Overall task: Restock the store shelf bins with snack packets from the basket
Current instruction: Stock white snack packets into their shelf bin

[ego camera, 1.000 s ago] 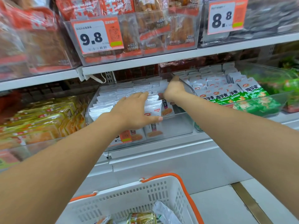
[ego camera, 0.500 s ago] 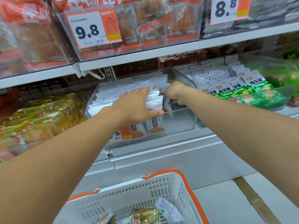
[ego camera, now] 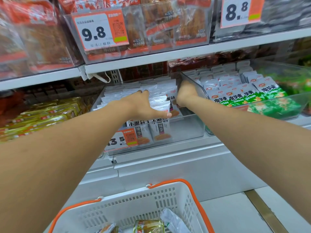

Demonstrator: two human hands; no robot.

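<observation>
A clear plastic bin [ego camera: 190, 130] on the middle shelf holds rows of white snack packets [ego camera: 159, 130]. My left hand [ego camera: 143, 106] lies flat on top of the upright packets, fingers straight, thumb stretched along their front. My right hand [ego camera: 185, 95] is inside the bin's right end with fingers curled down around white packets [ego camera: 170, 100] there; the fingertips are hidden. Below, a white basket with orange handles [ego camera: 168, 197] holds a yellow packet [ego camera: 149, 226] and a white one [ego camera: 173, 221].
To the right stands a bin of green-and-white packets [ego camera: 252, 96]. Yellow packets [ego camera: 42, 116] fill the bin on the left. The shelf above carries red snack bins with price tags 9.8 [ego camera: 96, 32] and 8.8 [ego camera: 237, 11]. A 13.5 tag [ego camera: 121, 140] hangs on the middle bin.
My right hand has dropped lower into the bin's right end. My left hand stays pressed on the packets. The camera has tilted slightly, bringing more of the basket into view.
</observation>
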